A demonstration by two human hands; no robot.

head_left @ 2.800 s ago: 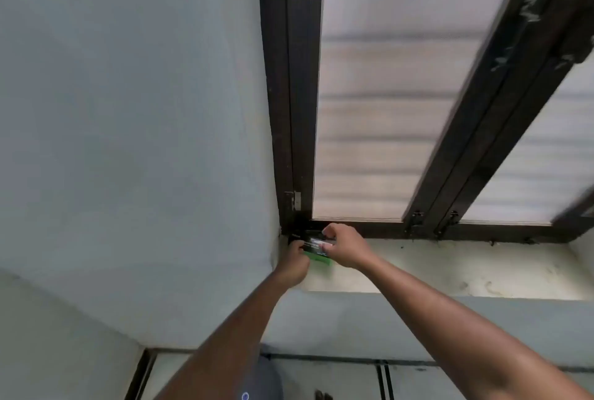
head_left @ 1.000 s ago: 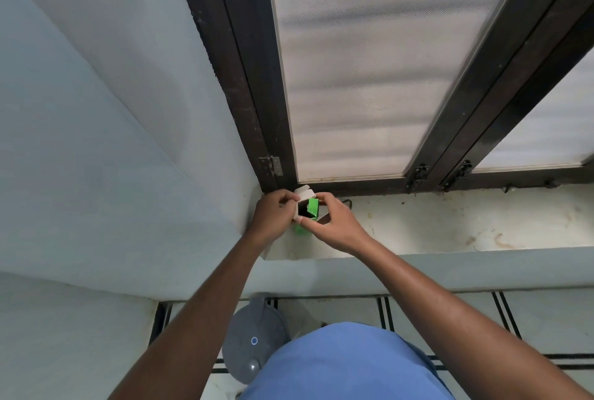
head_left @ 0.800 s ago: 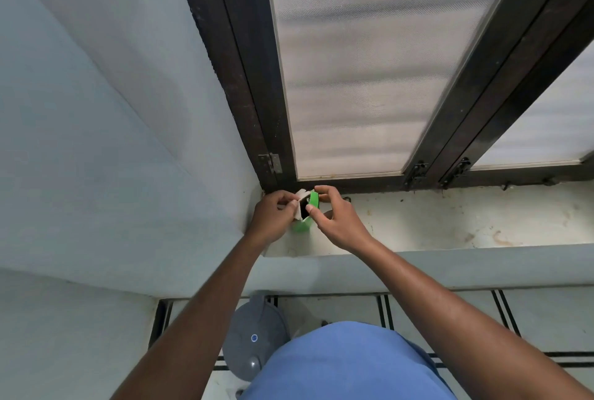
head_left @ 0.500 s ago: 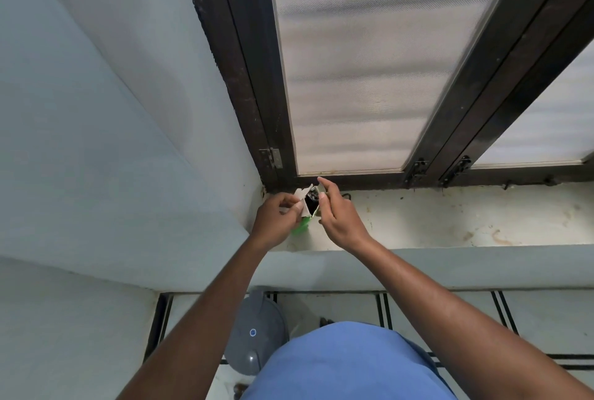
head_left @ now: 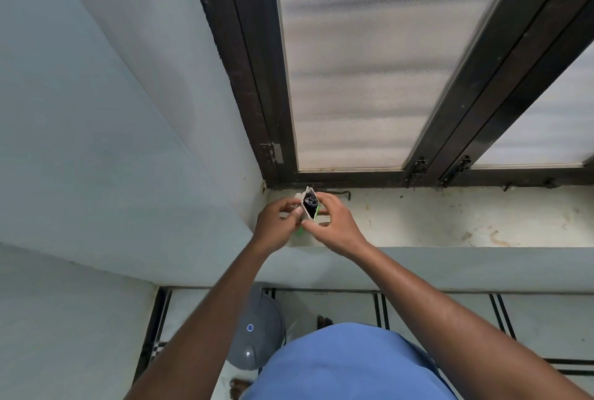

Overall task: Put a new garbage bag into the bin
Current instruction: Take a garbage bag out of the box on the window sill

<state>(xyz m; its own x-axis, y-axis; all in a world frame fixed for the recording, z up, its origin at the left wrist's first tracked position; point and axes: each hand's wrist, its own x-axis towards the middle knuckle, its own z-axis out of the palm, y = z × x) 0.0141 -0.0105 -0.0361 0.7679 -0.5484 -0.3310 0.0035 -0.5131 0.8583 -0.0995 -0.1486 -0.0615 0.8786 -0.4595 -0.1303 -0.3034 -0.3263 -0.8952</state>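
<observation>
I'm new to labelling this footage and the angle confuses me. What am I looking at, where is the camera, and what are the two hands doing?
There is no machine here: a person wears one wide-angle camera on the head, looking forward and down, so you see their own arms reaching out. The left hand and right hand together hold a small green and white box over a stained window ledge. Its top is open and something dark and crumpled shows inside, probably the rolled garbage bags. Above is a dark-framed window with frosted panes. Below, on the tiled floor, stands the grey bin with its lid closed, partly hidden by the left arm and the blue shirt.
</observation>
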